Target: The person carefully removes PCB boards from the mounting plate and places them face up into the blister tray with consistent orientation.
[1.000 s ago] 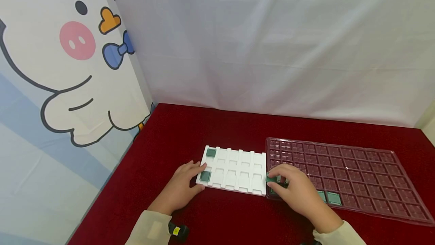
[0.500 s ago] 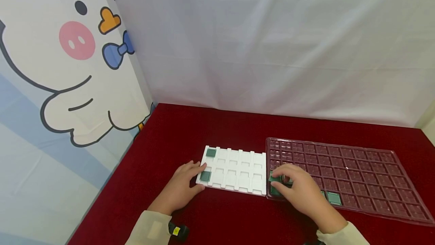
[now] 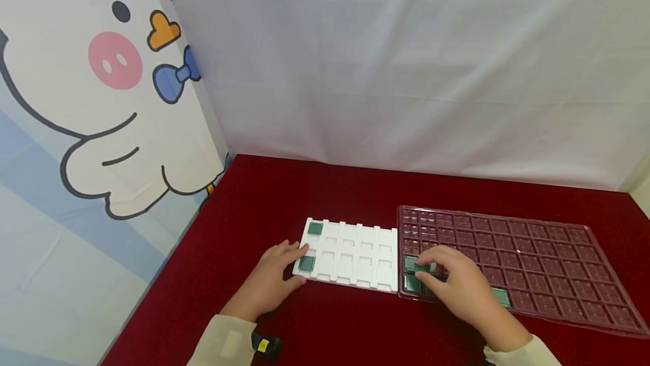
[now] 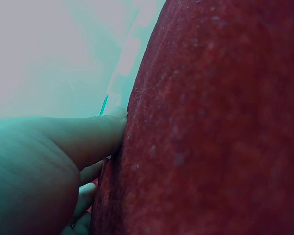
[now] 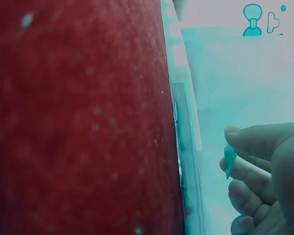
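My left hand [image 3: 271, 277] lies at the left end of a white tray [image 3: 356, 245], its index finger on the edge and its thumb against the near corner. In the left wrist view, the thumb [image 4: 100, 137] touches the tray's side. Over the clear plastic tray [image 3: 538, 247], my right hand [image 3: 454, 281] pinches a small green chip [image 5: 229, 160] between thumb and fingers, clearest in the right wrist view. Green chips [image 3: 412, 283] sit in the clear tray's left cells, partly hidden by this hand. Another green chip [image 3: 501, 296] lies in its front row.
Two green squares [image 3: 315, 228] occupy the white tray's leftmost column, one far and one near. The two trays stand side by side on a dark red cloth [image 3: 330, 332]. Behind hangs a white curtain [image 3: 406, 73], with a cartoon-printed panel [image 3: 117, 129] at left.
My right hand has shifted right and slightly down from the clear tray's left edge, uncovering green chips in the left cells. The left hand and the white tray have stayed put.
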A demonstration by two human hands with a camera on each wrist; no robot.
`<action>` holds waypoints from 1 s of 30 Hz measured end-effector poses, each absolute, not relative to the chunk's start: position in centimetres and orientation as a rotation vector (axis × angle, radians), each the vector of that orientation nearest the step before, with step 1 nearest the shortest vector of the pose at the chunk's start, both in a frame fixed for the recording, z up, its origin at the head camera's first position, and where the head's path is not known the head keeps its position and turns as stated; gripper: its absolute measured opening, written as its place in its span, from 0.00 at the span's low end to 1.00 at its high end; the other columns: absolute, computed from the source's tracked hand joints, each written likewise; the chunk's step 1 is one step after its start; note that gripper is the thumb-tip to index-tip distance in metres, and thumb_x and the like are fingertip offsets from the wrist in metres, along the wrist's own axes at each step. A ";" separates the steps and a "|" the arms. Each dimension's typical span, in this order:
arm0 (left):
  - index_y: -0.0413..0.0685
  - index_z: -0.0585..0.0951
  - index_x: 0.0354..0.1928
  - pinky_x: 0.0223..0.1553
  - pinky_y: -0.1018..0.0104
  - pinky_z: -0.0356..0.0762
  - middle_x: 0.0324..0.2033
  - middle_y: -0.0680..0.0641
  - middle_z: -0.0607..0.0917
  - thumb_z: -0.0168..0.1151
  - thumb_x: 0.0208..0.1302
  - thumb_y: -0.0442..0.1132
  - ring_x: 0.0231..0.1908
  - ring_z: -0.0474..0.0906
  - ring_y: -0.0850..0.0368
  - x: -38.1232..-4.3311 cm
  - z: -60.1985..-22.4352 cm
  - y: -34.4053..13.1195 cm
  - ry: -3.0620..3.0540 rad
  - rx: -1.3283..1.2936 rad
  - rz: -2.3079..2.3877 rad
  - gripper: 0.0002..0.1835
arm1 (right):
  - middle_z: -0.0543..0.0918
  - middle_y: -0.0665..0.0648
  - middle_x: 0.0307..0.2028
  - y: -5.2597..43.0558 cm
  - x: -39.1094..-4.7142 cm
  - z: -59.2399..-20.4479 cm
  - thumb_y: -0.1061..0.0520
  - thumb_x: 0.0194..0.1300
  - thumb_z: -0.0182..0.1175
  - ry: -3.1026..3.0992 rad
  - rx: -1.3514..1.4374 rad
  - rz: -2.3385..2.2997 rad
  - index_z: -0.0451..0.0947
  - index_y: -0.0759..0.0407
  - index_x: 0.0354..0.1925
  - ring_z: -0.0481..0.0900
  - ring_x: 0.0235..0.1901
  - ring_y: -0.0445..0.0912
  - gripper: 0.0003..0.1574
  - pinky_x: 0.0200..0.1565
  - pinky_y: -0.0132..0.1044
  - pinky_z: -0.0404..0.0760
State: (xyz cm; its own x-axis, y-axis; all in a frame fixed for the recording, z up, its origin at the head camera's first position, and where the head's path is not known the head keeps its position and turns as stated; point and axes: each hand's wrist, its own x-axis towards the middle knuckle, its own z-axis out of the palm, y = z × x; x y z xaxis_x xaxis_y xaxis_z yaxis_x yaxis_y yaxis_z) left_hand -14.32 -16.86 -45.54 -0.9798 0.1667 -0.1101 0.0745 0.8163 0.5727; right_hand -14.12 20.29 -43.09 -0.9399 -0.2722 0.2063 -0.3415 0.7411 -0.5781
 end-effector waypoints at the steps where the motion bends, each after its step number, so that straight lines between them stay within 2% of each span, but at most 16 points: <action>1: 0.60 0.72 0.75 0.72 0.40 0.60 0.75 0.50 0.68 0.72 0.66 0.42 0.77 0.54 0.45 -14.3 -45.5 -16.8 2.844 0.189 0.888 0.36 | 0.85 0.47 0.49 20.4 -14.1 -43.1 0.59 0.62 0.75 -2.826 0.499 0.970 0.87 0.49 0.43 0.79 0.39 0.40 0.11 0.41 0.43 0.83; 12: 0.61 0.72 0.75 0.72 0.40 0.60 0.75 0.50 0.68 0.72 0.66 0.42 0.77 0.54 0.45 -14.3 -45.5 -16.8 2.841 0.184 0.885 0.36 | 0.85 0.49 0.51 21.7 -13.8 -43.1 0.58 0.63 0.74 -2.832 0.501 0.929 0.87 0.49 0.45 0.79 0.39 0.41 0.12 0.39 0.40 0.82; 21: 0.61 0.72 0.75 0.72 0.39 0.60 0.75 0.50 0.68 0.73 0.66 0.42 0.77 0.54 0.45 -14.3 -45.6 -16.8 2.844 0.181 0.885 0.36 | 0.85 0.49 0.50 22.5 -13.7 -43.1 0.58 0.63 0.74 -2.847 0.467 0.926 0.87 0.49 0.44 0.81 0.40 0.43 0.11 0.39 0.43 0.83; 27: 0.60 0.72 0.75 0.72 0.39 0.59 0.75 0.49 0.69 0.73 0.66 0.42 0.77 0.54 0.44 -14.3 -45.5 -16.8 2.847 0.184 0.885 0.36 | 0.85 0.50 0.50 23.1 -13.7 -43.2 0.58 0.63 0.74 -2.841 0.465 0.888 0.87 0.50 0.44 0.83 0.43 0.47 0.11 0.41 0.48 0.84; 30: 0.60 0.73 0.75 0.72 0.39 0.59 0.75 0.49 0.69 0.73 0.65 0.42 0.77 0.54 0.45 -14.3 -45.5 -16.8 2.848 0.184 0.891 0.36 | 0.85 0.50 0.50 23.4 -13.7 -43.2 0.59 0.63 0.75 -2.835 0.462 0.879 0.87 0.50 0.44 0.81 0.41 0.45 0.11 0.40 0.44 0.83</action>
State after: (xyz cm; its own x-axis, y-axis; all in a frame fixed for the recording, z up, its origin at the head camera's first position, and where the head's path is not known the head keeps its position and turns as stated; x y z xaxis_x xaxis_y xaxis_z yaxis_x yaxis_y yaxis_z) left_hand -14.29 -16.82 -45.45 -0.9809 0.1619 -0.1079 0.0715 0.8158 0.5739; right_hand -13.74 23.37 -43.22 -0.9434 -0.2486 0.2194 -0.3292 0.7825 -0.5286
